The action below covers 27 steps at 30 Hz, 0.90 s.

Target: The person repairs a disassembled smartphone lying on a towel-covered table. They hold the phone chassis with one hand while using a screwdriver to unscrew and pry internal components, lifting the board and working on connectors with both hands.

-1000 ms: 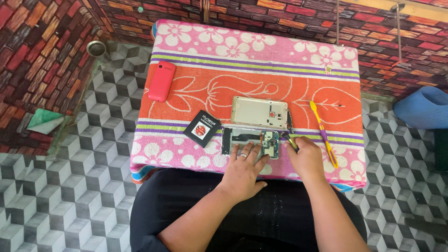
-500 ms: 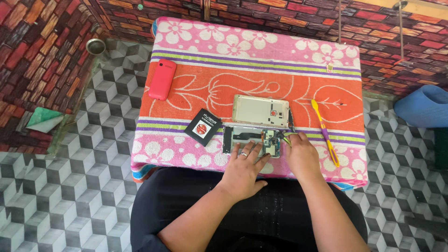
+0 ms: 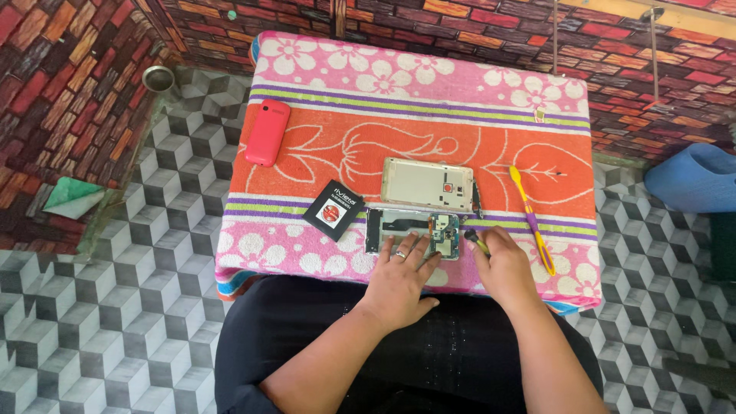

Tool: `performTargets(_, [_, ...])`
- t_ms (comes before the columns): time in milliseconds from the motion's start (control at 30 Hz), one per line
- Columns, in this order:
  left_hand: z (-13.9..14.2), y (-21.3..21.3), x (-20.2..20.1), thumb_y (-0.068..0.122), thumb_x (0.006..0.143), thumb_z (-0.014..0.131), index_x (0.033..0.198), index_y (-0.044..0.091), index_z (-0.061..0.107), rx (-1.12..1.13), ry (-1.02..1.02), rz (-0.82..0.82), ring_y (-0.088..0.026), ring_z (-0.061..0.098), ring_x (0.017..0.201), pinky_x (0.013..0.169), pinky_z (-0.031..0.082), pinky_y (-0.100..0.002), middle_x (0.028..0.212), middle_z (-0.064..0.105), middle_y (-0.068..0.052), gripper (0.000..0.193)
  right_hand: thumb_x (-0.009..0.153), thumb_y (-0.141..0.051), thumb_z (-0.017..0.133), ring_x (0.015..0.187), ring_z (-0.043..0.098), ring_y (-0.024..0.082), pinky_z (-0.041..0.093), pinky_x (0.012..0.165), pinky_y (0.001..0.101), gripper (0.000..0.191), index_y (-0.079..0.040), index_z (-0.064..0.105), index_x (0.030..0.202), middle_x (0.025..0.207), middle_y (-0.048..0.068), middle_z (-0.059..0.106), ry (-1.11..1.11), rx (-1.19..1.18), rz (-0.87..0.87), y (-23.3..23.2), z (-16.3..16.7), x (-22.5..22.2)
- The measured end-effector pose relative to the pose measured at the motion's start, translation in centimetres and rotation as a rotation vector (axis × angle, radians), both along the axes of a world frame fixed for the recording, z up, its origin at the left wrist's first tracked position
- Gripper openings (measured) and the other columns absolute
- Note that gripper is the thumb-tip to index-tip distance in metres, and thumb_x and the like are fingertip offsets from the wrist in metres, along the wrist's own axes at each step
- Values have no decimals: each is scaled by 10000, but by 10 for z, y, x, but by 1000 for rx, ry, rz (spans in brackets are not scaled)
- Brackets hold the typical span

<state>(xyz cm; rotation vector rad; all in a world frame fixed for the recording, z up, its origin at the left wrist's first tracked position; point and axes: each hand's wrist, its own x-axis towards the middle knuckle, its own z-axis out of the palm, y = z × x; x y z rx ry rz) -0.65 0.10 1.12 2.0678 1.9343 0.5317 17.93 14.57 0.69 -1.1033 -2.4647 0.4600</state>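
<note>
Pressing down on the opened phone body [image 3: 412, 232], the left hand [image 3: 400, 280] lay flat with its fingers [image 3: 418, 249] spread apart over the exposed frame, much as it had a second before. The right hand [image 3: 506, 264] had shifted little; its fingers were closed around a small dark-tipped tool [image 3: 477, 242], apparently a screwdriver, whose tip sat at the right end of the phone body, near the circuit board. So the work looked to remain at the same spot inside the phone. The phone body lay near the front edge of the towel-covered tabletop [image 3: 429, 123], just below the removed back panel [image 3: 428, 185]. A black battery [image 3: 334, 210] lay to its left, a yellow-and-purple toothbrush [image 3: 531, 216] to the right, a red phone [image 3: 267, 132] farther off.
</note>
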Motion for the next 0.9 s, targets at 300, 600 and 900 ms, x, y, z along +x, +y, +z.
performTargets(300, [-1, 4, 3, 489, 742, 797, 1414, 81, 568, 18, -17, 19, -374, 320, 1460, 1195, 195, -616, 1547, 396, -200, 819, 858, -76, 722, 865, 700, 333, 578, 730, 411, 151, -31, 706, 1001, 993, 101, 683, 39, 43, 106, -25, -5, -11])
performTargets(600, [-3, 4, 3, 494, 736, 803, 1372, 65, 608, 34, -7, 19, -373, 310, 1462, 1197, 197, -612, 1541, 404, -201, 792, 859, -102, 730, 788, 696, 296, 573, 677, 390, 112, -65, 716, 964, 951, 68, 670, -41, 175, 150, -29, -2, -18])
performTargets(900, [0, 4, 2, 484, 758, 805, 1216, 78, 688, -45, -10, 2, -371, 288, 1497, 1220, 184, -615, 1577, 383, -199, 623, 812, -51, 710, 779, 701, 279, 570, 674, 389, 174, -62, 703, 986, 944, 61, 657, -120, 262, 199, -33, -3, -20])
